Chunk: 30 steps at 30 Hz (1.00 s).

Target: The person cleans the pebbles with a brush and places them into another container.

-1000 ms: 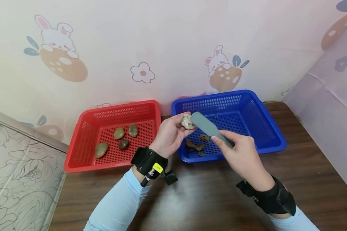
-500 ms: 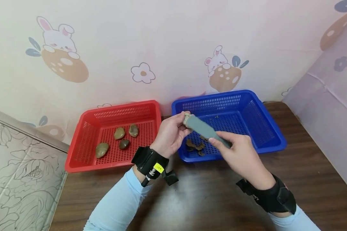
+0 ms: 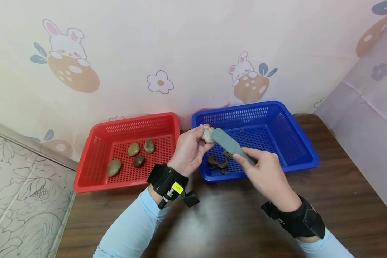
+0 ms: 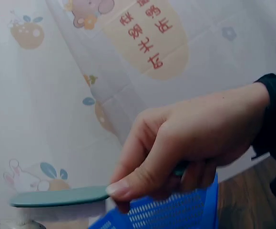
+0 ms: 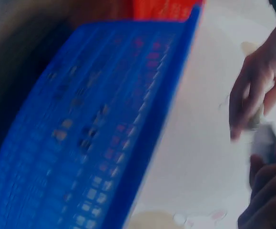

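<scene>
My left hand (image 3: 188, 148) holds a pale stone (image 3: 208, 134) at its fingertips, above the left end of the blue basket (image 3: 303, 163). A grey-green brush (image 3: 226, 141) is gripped by its handle in my right hand (image 3: 267, 172). Its head lies against or just over the stone's right side. In the left wrist view, pale bristles hang under the brush back (image 4: 61, 196), and only an edge of the stone (image 4: 18, 224) shows. Blur in the right wrist view makes the contact between brush and stone hard to see.
Several smooth brown-green stones, one of them a dark stone (image 3: 138, 161), lie in the red basket (image 3: 80, 181) on the left. Brown flaky scraps (image 3: 217, 163) lie in the blue basket. Both baskets stand on a wooden table (image 3: 225, 218) against a patterned wall covering (image 3: 193, 53).
The brush slid left over the stone, covering more of it, then drew back a little to the right. My left hand stays nearly in place with the stone.
</scene>
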Each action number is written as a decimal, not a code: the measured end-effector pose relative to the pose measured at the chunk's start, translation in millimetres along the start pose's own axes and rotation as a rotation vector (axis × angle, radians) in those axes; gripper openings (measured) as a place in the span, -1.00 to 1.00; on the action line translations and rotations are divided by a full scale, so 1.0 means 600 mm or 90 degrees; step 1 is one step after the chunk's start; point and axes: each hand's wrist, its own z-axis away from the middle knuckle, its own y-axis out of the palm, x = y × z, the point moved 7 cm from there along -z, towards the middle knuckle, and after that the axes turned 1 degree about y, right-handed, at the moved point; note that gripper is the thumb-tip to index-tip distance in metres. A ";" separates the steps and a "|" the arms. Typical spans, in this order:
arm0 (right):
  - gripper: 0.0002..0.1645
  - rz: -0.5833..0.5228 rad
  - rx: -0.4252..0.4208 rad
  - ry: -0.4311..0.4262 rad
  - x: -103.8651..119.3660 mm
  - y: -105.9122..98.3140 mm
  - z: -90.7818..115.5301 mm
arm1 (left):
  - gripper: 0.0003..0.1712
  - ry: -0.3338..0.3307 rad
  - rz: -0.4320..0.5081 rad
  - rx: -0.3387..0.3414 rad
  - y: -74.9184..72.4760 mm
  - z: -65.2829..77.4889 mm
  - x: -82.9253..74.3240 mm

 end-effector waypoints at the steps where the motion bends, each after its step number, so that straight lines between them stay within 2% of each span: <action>1: -0.31 0.010 0.000 0.012 -0.004 0.000 -0.001 | -0.60 0.000 0.000 -0.004 -0.002 0.000 0.000; 5: -0.33 0.013 -0.028 0.021 -0.006 -0.008 -0.001 | -0.60 0.009 0.002 -0.003 -0.004 -0.001 -0.002; 9: -0.35 -0.029 -0.012 -0.004 0.005 -0.002 -0.005 | -0.60 0.016 -0.004 -0.002 -0.004 0.000 -0.003; 12: -0.31 -0.005 -0.011 0.007 0.004 -0.001 -0.008 | -0.59 0.010 -0.001 -0.016 -0.008 0.001 -0.001; 15: -0.32 0.002 -0.032 0.017 0.004 -0.009 -0.008 | -0.58 0.015 0.001 -0.015 -0.009 0.001 -0.003; 19: -0.33 -0.027 -0.005 0.005 0.011 -0.006 -0.005 | -0.59 0.021 -0.002 -0.004 -0.004 0.000 -0.005; 22: -0.31 -0.002 -0.004 0.011 0.010 -0.006 -0.004 | -0.58 0.017 0.001 -0.016 -0.006 0.001 -0.004; 26: -0.34 0.009 -0.043 0.002 0.011 -0.017 0.000 | -0.57 0.024 0.003 -0.013 -0.006 0.000 -0.004; 30: -0.33 0.017 -0.028 -0.019 0.017 -0.013 0.006 | -0.59 0.016 -0.013 0.001 -0.005 0.004 0.000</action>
